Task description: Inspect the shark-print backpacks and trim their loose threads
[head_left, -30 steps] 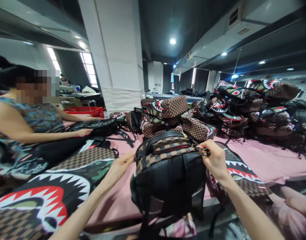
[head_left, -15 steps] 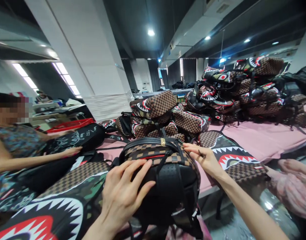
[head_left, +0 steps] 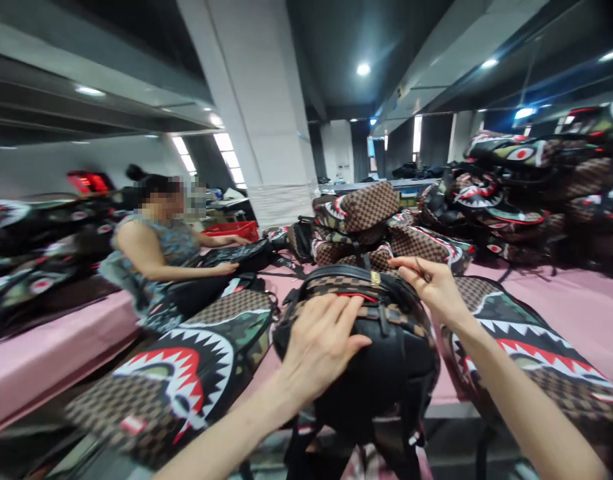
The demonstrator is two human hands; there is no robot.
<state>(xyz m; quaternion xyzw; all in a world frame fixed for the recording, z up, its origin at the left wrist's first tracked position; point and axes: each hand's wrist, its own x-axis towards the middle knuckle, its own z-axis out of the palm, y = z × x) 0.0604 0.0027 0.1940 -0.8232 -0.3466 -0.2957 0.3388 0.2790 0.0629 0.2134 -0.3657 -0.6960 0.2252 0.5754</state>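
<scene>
A black and brown checkered backpack (head_left: 381, 373) stands in front of me, its top with a strap handle and a gold-coloured metal tag facing up. My left hand (head_left: 326, 340) lies across the backpack's upper side near a red-edged opening, fingers stretched out. At the far right corner of the top is my right hand (head_left: 431, 283), thumb and forefinger pinched together. A small dark pointed tool (head_left: 424, 270) sticks out between its fingers; its kind is unclear. Whether the fingertips pinch anything else is too small to tell.
Shark-mouth backpacks lie at my left (head_left: 186, 373) and right (head_left: 536, 340) on a pink-covered table (head_left: 536, 270). More backpacks (head_left: 371, 207) are piled behind. A co-worker (head_left: 156, 240) sits at the left with a black bag. A white pillar (head_left: 256, 120) rises beyond.
The view has swung left, showing more of the co-worker and another row of bags. My left hand has slid farther up onto the backpack's top. My right hand has lifted slightly at the corner.
</scene>
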